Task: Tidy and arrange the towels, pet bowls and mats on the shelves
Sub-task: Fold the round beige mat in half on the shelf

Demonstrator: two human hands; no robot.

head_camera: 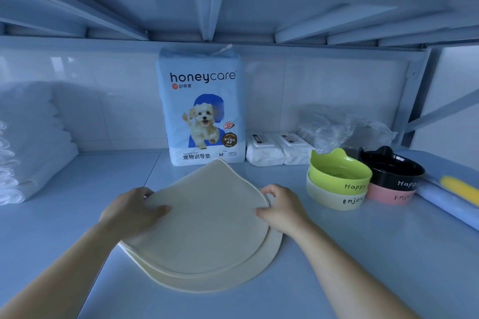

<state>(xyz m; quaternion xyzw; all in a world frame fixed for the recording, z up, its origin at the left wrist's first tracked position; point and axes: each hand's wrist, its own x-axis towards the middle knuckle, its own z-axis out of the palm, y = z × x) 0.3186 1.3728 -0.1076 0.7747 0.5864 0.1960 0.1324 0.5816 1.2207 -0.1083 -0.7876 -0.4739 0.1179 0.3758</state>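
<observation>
- The shelf is a smooth, pale, flat board; ribbed metal struts of the level above run overhead.
- White towels, soft and thick, lie folded in a stack at the far left. The frame edge cuts the stack off.
- A glossy plastic bag of training pads stands upright at the back wall, printed with a running puppy.
- Two cream mats lie stacked in the middle of the shelf, thin, matte and round with ear-like bumps. The top mat is raised at its far edge above the lower mat, which it mostly hides.
- The left hand grips the top mat's left edge, thumb on top, fingers hidden beneath.
- The right hand pinches its right edge.
- To the right stand shiny bowls with cat ears: a green bowl nested in a cream bowl, and a black bowl in a pink bowl. Their lettering is partly hidden.
- Two white wipe packs lie beside the bag; their labels are unreadable.
- Crumpled clear plastic sits behind the bowls.
</observation>
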